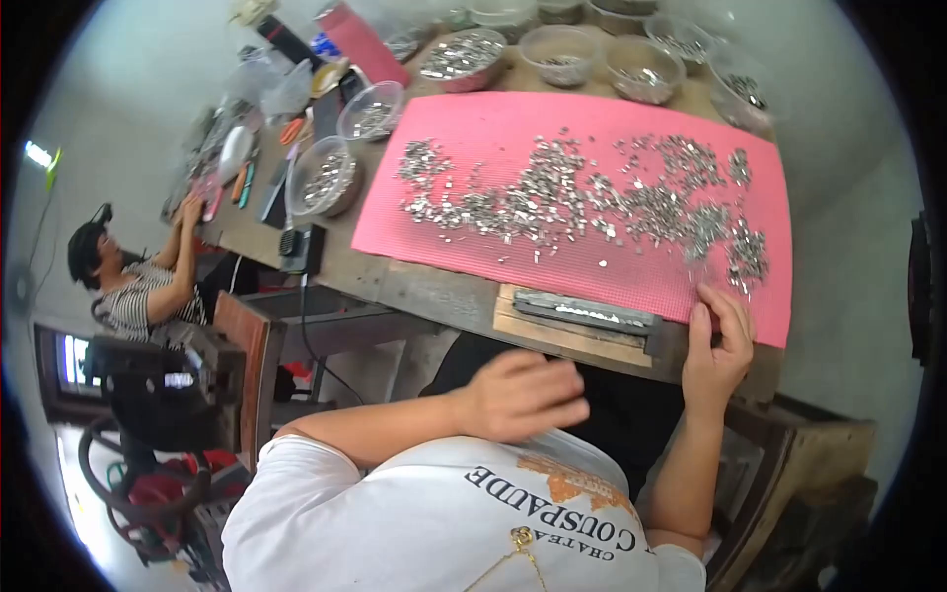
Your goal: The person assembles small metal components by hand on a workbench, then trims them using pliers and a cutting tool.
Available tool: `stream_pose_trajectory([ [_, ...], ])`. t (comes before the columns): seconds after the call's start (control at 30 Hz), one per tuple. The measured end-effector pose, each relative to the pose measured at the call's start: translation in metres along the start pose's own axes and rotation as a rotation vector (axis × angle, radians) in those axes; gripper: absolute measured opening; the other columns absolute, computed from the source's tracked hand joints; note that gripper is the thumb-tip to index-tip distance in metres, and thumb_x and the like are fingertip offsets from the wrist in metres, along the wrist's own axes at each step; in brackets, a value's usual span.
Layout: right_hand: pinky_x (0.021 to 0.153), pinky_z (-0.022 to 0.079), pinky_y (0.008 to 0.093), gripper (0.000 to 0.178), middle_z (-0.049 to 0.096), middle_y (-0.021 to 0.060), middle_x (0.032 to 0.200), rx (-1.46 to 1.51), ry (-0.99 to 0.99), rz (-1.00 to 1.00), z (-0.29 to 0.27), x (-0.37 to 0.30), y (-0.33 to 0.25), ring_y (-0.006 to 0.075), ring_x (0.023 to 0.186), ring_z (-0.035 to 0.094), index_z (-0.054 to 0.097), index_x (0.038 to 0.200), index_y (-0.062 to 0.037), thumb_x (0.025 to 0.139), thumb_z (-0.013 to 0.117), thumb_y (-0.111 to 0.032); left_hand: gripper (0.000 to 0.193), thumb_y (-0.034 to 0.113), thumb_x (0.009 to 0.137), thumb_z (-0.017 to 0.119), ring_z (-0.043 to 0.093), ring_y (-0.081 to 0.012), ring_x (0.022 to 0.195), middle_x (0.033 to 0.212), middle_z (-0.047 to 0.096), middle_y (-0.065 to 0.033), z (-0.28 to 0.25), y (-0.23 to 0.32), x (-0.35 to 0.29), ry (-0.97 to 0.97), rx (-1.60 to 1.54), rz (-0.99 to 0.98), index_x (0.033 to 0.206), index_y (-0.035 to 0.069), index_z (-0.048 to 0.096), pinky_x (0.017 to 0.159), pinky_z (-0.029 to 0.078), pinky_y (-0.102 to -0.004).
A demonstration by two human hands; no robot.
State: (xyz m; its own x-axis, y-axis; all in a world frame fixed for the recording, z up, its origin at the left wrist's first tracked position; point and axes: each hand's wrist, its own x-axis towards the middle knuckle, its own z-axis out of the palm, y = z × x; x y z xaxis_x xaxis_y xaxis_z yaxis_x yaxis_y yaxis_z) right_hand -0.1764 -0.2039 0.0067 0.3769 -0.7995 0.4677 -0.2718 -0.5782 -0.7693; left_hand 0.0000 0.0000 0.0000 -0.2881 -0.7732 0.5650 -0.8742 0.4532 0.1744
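Observation:
A pink ridged mat [464, 113] lies on the bench, with many small shiny metal pieces [552, 183] scattered over it in loose heaps. At the mat's near right edge is my right hand [723, 340], its thumb and fingers drawn together close to the pieces. Whatever is at its fingertips is too small to make out. In front of my chest, off the bench, hovers my left hand [523, 397], its fingers smeared by motion. Between the two hands, a dark grooved metal bar [582, 310] holding a row of bright pieces rests on a wooden board [508, 318] at the bench's front edge.
Clear plastic tubs [560, 49] of metal parts line the far side, with another tub [326, 178] left of the mat. A black box with a cable [302, 249] sits on the left edge. Beyond it a person in a striped top [158, 286] reaches onto the bench.

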Motion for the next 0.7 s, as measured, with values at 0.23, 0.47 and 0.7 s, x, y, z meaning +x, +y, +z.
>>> stream_pose_trajectory([
  [0.23,0.096,0.037,0.0346,0.018,0.07,0.0085,0.098,-0.02,-0.001,-0.06,0.012,0.01,0.03,0.0225,0.094,0.063,0.071,0.101,-0.0037,0.083,0.065,-0.003,0.046,0.026,0.073,0.074,0.053,-0.038,0.12,0.128,0.059,-0.0171,0.073,-0.048,-0.062,-0.409,0.242,-0.708,0.116,0.009,0.067,0.1,0.042,-0.0502],
  [0.47,0.097,0.034,0.0361,0.018,0.07,0.0077,0.098,-0.017,-0.029,-0.09,0.026,0.024,0.055,0.0216,0.094,0.063,0.071,0.1,-0.0045,0.083,0.066,-0.005,0.046,0.028,0.091,0.056,0.05,-0.0363,0.127,0.138,0.054,-0.0152,0.096,-0.114,-0.14,-0.603,0.649,-0.932,0.134,0.011,0.056,0.106,0.034,-0.0573],
  [0.7,0.094,0.034,0.0361,0.018,0.069,0.0068,0.096,-0.036,-0.066,-0.102,-0.004,0.0,0.011,0.0218,0.092,0.062,0.071,0.098,-0.005,0.081,0.068,-0.007,0.038,0.018,0.099,0.049,0.054,-0.0299,0.122,0.134,0.058,-0.0133,0.143,-0.048,-0.079,0.535,-0.677,-1.621,0.135,0.007,0.055,0.105,0.041,-0.0371],
])
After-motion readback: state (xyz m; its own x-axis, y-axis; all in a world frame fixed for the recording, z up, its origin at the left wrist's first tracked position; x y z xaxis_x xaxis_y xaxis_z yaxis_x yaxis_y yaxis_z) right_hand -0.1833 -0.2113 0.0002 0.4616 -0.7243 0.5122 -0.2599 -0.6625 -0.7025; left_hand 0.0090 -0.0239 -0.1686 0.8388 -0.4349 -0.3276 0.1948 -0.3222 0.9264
